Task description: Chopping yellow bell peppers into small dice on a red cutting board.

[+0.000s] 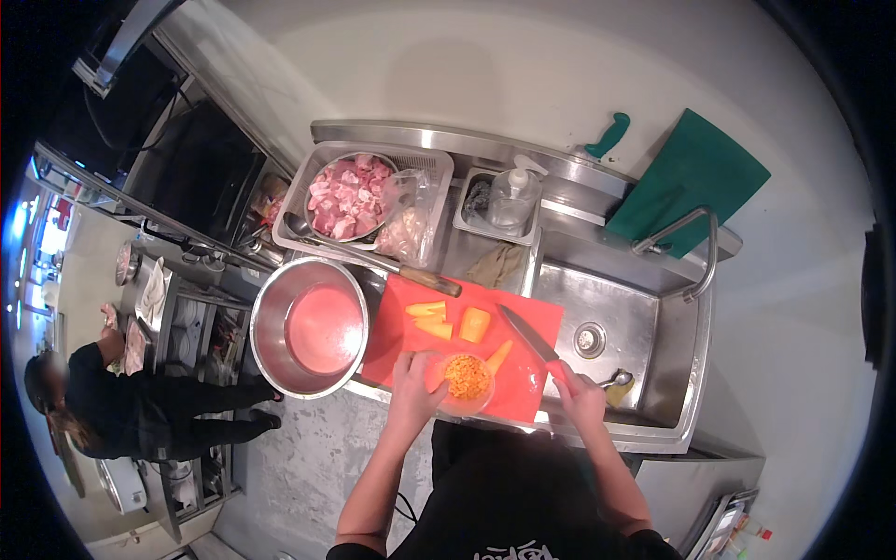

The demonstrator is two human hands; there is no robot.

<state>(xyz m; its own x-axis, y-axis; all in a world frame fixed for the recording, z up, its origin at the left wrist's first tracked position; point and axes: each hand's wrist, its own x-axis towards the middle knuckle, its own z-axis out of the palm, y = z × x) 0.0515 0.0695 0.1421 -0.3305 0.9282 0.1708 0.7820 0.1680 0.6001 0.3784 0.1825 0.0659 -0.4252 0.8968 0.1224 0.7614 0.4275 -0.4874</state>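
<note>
A red cutting board [434, 378] lies before me, bridging towards the sink. My left hand [418, 381] grips the rim of a clear plastic bowl [458, 408] holding finely diced carrot [467, 377]. In my right hand [583, 399] is the red handle of a kitchen knife [528, 332]; its blade points up and left over the board's right side. Peeled carrot pieces [429, 320] lie near the board's top, beside a thick carrot chunk [475, 325]. A narrow carrot piece [499, 357] rests just right of the bowl, partly hidden by it.
Left of the board stands a deep steel pot [262, 336] with pinkish liquid. A ladle [392, 266] lies across a plastic basket [441, 168] holding cut raw meat [348, 196]. The steel sink [560, 287] is at right, under a faucet [712, 245]. A co-worker [126, 399] stands far left.
</note>
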